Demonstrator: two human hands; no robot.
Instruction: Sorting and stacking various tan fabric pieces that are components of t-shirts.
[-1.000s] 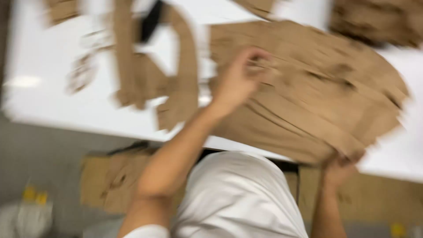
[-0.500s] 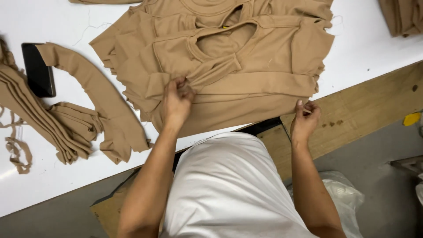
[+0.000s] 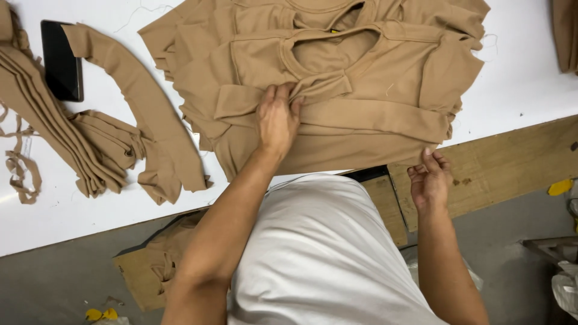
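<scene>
Tan garment stack (image 3: 337,90) pressed flat under left hand (image 3: 278,120); near right corner pinched by right hand (image 3: 428,180); edges best kept aligned.

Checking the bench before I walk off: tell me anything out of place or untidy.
A dark phone lies among tan fabric strips at the table's far left. Loose threads trail beside the garment stack. More tan cloth sits on cardboard on the floor.
</scene>
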